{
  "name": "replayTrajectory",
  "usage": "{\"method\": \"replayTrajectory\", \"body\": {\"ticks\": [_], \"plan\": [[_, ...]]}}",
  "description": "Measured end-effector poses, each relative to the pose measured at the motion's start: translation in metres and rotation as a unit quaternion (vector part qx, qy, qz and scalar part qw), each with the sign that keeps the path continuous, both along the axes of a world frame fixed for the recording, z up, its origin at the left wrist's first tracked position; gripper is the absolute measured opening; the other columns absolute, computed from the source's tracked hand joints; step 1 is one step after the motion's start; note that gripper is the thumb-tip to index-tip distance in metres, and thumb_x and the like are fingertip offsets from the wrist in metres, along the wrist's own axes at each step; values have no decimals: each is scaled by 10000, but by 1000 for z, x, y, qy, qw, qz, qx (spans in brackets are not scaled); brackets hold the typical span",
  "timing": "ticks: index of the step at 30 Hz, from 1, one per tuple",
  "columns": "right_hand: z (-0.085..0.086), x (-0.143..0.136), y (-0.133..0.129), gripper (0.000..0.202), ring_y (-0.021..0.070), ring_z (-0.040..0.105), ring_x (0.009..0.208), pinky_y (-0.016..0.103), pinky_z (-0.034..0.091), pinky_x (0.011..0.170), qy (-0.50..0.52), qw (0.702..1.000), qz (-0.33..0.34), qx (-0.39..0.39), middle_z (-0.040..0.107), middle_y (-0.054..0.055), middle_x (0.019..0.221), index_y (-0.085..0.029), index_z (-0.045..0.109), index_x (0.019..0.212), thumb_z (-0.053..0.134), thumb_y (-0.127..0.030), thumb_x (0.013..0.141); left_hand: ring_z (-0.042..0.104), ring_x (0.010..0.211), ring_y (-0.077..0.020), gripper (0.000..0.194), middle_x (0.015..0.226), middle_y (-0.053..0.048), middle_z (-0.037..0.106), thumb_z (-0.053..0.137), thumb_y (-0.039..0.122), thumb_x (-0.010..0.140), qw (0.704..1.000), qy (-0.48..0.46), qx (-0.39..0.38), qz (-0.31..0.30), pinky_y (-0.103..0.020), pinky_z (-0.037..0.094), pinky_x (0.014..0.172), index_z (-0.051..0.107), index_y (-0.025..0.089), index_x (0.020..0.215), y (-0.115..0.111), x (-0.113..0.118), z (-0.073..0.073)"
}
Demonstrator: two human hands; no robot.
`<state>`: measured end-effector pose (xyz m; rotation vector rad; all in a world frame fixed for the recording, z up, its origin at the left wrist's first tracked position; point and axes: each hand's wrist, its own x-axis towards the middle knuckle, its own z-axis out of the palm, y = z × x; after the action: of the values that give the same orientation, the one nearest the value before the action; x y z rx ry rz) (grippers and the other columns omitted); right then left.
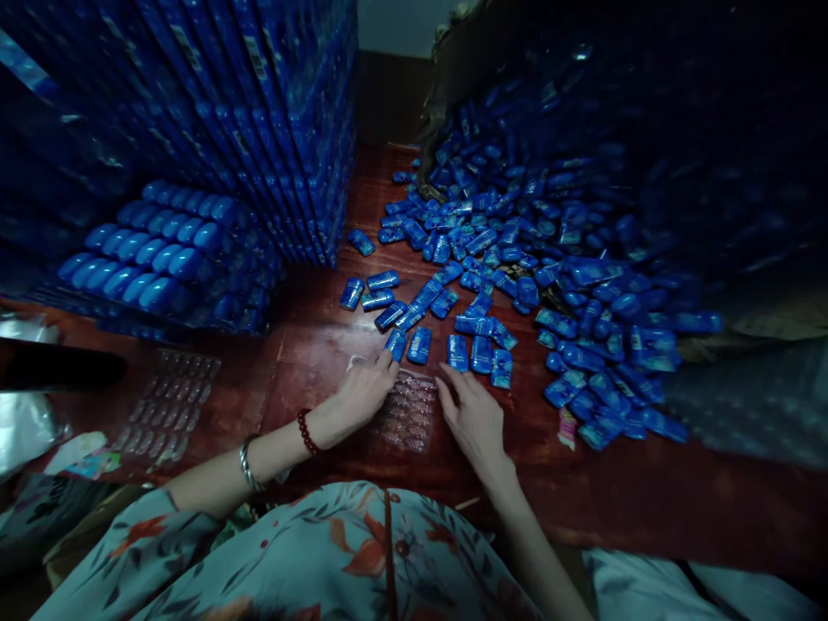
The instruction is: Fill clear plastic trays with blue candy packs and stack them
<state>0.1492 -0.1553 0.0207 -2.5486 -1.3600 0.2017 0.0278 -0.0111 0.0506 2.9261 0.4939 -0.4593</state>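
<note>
A clear plastic blister tray (pixel 407 410) with rows of oval hollows lies on the dark red table in front of me. At its left edge is my left hand (pixel 359 397), fingers stretched forward and fingertips at the near end of a small blue packet (pixel 396 343); its thumb is hidden. My right hand (pixel 475 418) is open at the tray's right edge, thumb and forefinger apart, fingertips just short of another blue packet (pixel 457 352). More glossy blue packets, such as a packet (pixel 420 345) between the hands, lie flat beyond the tray. The tray's hollows look unfilled.
A large heap of blue packets (pixel 492 224) spills from a dark opened sack or box at right. Tall stacks of filled blue trays (pixel 259 129) stand at left, with a lower stack (pixel 148 250) before them. Another clear tray (pixel 168 405) and a pink wrapper (pixel 567 429) lie nearby.
</note>
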Motion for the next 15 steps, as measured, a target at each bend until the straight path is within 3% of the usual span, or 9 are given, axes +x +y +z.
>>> {"method": "replayTrajectory", "body": {"ticks": [3,5,7,12,15], "plan": [[4,22,33,422,232,488,1060,313,430,764,-69,981,180,-31,539,93,1243,-240,521,1234,414,-83,857,591,912,-240,324,1031,-155,566,334,2,834,1000,-5,15,6,-347,498,741,527,88,1080,-3,-1,-2],[2,32,58,410,236,465,1078,331,416,778,-84,955,278,-64,530,97,1254,-217,523,1214,395,-55,860,592,915,-235,328,1049,-158,565,333,-3,832,1000,-7,22,9,-341,501,742,527,88,1081,-5,-1,-2],[0,41,78,346,227,480,1047,325,405,772,-83,934,337,-82,567,103,1185,-192,544,1162,379,-74,881,597,895,-223,332,1077,-168,559,330,-12,827,1000,-13,22,11,-331,503,737,531,86,1073,-5,-1,-2],[8,71,84,322,199,539,979,287,406,754,-26,920,381,-90,570,103,1163,-177,534,1137,444,-77,845,599,888,-205,335,1072,-170,566,327,-18,827,999,-33,-6,32,-317,503,742,530,88,1072,-2,0,1],[15,81,64,337,196,564,927,283,421,758,58,945,320,-28,589,91,1102,-170,488,1166,526,-185,831,597,890,-220,327,1082,-172,564,323,-20,827,999,-41,-18,32,-344,502,749,536,91,1048,-1,0,1]]}}
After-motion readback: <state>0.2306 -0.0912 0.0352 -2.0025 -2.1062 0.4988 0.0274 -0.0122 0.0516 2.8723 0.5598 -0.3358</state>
